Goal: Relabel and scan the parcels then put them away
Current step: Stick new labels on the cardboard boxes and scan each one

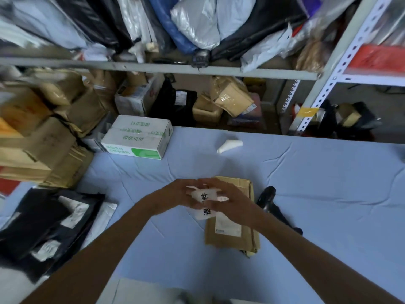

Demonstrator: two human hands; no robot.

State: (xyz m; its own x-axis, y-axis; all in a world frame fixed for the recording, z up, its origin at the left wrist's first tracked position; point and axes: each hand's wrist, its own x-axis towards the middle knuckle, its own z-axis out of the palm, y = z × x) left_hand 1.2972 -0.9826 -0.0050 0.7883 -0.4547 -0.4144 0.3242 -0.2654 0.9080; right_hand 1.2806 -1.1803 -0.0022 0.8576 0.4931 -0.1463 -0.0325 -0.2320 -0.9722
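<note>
Two hands on one white label, over one brown parcel.

My left hand point(173, 197) and right hand point(235, 201) both pinch the single label point(203, 204), which bears two black characters, above the far end of the one flat brown parcel point(232, 234) on the blue cloth point(328, 194). One black scanner point(268, 199) lies just right of the parcel. One white-and-green box point(138, 137) sits farther back. The black mailers point(43, 222) at left are too blurred to count.

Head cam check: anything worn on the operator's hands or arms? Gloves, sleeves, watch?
The left hand and right hand are ungloved, no ring or wristband visible, though the picture is soft. The left forearm and right forearm are bare to the frame edge; no sleeve in view.
</note>
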